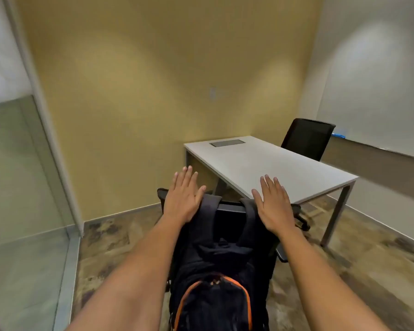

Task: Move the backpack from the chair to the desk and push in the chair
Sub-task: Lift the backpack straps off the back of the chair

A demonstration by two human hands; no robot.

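A dark navy backpack (213,278) with an orange zipper trim hangs on the back of a black office chair (230,212), its straps looped over the chair's top. The chair stands pulled out from the white desk (273,168), whose near corner lies just beyond it. My left hand (184,199) hovers flat over the left strap, fingers spread. My right hand (274,204) is held flat above the right strap, fingers apart. Neither hand grips anything. The chair's seat is hidden behind the backpack.
A second black chair (307,138) stands at the desk's far side. A grey cable hatch (227,142) is set in the desk top. Glass partition (17,175) on the left, yellow wall behind, whiteboard (373,103) on the right. Patterned carpet floor surrounds the chair.
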